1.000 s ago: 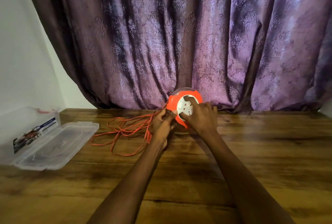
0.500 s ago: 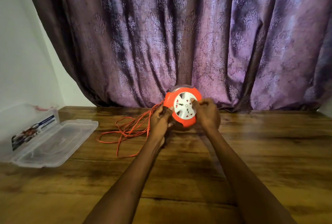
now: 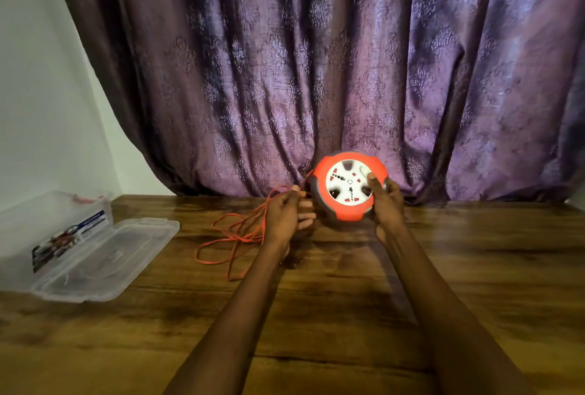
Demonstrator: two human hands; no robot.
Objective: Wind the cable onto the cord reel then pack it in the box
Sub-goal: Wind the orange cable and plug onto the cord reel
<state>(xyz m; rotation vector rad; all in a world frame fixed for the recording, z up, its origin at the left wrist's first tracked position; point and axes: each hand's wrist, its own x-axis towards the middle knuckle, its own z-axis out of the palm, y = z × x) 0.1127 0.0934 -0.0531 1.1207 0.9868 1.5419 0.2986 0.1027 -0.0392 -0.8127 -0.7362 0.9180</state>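
Note:
An orange cord reel (image 3: pixel 348 187) with a white socket face stands on edge at the back of the wooden table (image 3: pixel 474 268), facing me. My right hand (image 3: pixel 387 201) grips its right rim, with fingers on the white face. My left hand (image 3: pixel 289 212) sits just left of the reel and pinches the thin orange cable (image 3: pixel 234 236), which trails off in loose loops over the table to the left. A clear plastic box (image 3: pixel 60 217) lies open at the far left, with its lid (image 3: pixel 104 260) flat on the table beside it.
A purple patterned curtain (image 3: pixel 316 78) hangs right behind the reel, down to the table's back edge. A white wall (image 3: pixel 41 93) rises at the left. A printed label shows on the box's side.
The reel has turned and risen a little, and its white face shows more fully. My right hand has slid from the face to the right rim. The cable loops have drawn in closer to the reel.

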